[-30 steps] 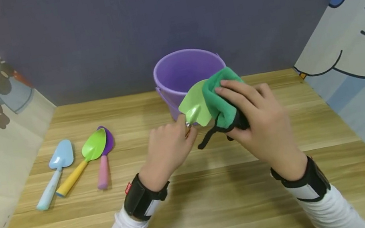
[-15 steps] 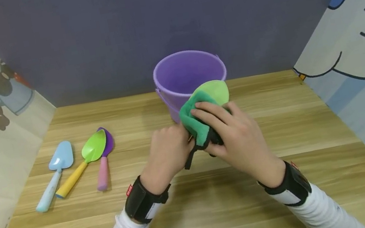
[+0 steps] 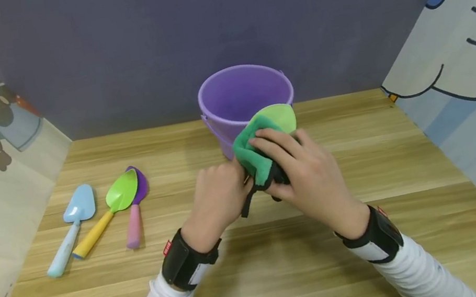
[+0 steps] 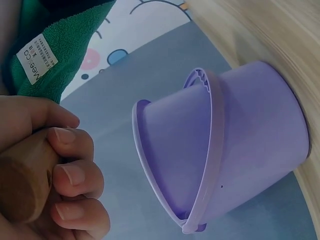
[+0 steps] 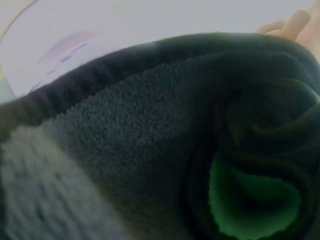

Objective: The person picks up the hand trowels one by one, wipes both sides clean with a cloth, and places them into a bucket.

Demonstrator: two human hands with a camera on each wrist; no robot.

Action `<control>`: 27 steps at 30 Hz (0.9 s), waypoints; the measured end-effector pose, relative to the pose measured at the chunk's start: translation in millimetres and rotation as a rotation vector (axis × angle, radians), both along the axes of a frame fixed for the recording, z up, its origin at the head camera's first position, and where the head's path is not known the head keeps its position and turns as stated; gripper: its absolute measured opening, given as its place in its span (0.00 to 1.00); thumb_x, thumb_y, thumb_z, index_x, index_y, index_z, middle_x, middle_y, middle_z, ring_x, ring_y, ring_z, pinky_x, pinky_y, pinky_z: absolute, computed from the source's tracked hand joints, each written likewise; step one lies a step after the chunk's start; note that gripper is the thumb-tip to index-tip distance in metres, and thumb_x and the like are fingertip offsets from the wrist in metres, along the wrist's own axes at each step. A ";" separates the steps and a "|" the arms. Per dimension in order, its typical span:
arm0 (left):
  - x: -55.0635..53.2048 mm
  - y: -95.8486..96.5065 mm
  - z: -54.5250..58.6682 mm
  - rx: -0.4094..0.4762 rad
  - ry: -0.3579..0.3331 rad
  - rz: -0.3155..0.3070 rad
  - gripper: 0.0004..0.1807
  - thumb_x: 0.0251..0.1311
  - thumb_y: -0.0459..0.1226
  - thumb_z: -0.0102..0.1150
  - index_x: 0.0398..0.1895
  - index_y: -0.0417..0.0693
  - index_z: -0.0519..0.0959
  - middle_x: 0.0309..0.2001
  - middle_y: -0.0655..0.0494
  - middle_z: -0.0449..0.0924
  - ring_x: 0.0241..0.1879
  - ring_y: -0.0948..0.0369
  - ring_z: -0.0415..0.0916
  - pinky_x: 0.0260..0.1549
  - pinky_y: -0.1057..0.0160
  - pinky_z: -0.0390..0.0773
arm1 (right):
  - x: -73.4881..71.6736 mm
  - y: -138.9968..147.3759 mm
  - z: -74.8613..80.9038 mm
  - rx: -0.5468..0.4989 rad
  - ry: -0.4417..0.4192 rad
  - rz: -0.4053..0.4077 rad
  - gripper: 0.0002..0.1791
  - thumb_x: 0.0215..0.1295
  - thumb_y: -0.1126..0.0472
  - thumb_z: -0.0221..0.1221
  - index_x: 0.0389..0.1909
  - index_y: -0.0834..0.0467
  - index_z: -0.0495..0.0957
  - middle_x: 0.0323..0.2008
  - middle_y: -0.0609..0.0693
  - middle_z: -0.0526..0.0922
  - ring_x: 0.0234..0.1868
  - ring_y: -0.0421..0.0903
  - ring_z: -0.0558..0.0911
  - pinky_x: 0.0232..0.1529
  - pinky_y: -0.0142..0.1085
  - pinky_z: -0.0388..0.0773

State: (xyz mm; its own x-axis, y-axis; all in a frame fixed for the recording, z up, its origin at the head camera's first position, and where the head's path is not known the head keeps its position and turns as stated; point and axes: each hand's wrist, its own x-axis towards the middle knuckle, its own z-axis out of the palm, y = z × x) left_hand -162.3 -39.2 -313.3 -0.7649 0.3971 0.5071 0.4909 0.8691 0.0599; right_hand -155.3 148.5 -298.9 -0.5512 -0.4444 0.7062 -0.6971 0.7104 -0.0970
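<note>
My left hand (image 3: 219,194) grips a trowel by its wooden handle (image 4: 22,185), with the fingers curled round it in the left wrist view. Past my hands shows the trowel's light green blade (image 3: 282,115), raised in front of the purple bucket (image 3: 227,133). My right hand (image 3: 311,172) holds a folded green cloth (image 3: 253,159) with dark edging against the lower blade and neck, close beside my left thumb. The cloth hides that part of the trowel. Up close, the right wrist view is mostly filled by the cloth's dark side (image 5: 140,110).
Three small trowels lie at the left of the wooden table (image 3: 263,292): a light blue one (image 3: 78,206), a green one with a yellow handle (image 3: 95,233), and a purple one with a pink handle (image 3: 133,225). A dark wall (image 3: 131,56) stands behind the bucket.
My right hand has slid the cloth left and down from the blade's right side to its neck, uncovering the tip. Over the last half second both hands have barely moved.
</note>
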 end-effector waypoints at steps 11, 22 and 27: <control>-3.1 -2.0 1.6 0.012 -0.024 -0.008 0.13 0.66 0.46 0.63 0.33 0.49 0.73 0.14 0.60 0.67 0.12 0.62 0.69 0.10 0.60 0.66 | -5.2 3.9 1.3 -0.051 -0.029 -0.030 0.41 0.45 0.55 0.76 0.66 0.52 0.76 0.64 0.51 0.78 0.46 0.55 0.76 0.45 0.48 0.79; -5.6 -5.0 1.7 0.034 -0.003 -0.016 0.17 0.66 0.48 0.62 0.26 0.50 0.71 0.14 0.63 0.60 0.12 0.63 0.65 0.10 0.59 0.64 | -12.2 14.7 6.1 -0.068 -0.037 -0.091 0.42 0.48 0.57 0.78 0.67 0.53 0.74 0.66 0.55 0.76 0.48 0.60 0.75 0.51 0.51 0.79; -5.7 -5.2 2.0 0.039 -0.013 -0.019 0.17 0.67 0.48 0.60 0.26 0.50 0.71 0.14 0.63 0.59 0.11 0.63 0.64 0.10 0.59 0.63 | -14.2 19.9 8.0 -0.100 -0.064 -0.108 0.40 0.51 0.59 0.77 0.67 0.53 0.74 0.67 0.55 0.75 0.51 0.61 0.75 0.55 0.52 0.78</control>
State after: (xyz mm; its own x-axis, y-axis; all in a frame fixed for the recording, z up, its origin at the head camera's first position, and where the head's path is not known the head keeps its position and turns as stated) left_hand -168.0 -44.4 -311.4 -0.7643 0.3916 0.5124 0.5063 0.8565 0.1006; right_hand -169.4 168.4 -291.0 -0.6370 -0.3098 0.7059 -0.6077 0.7652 -0.2125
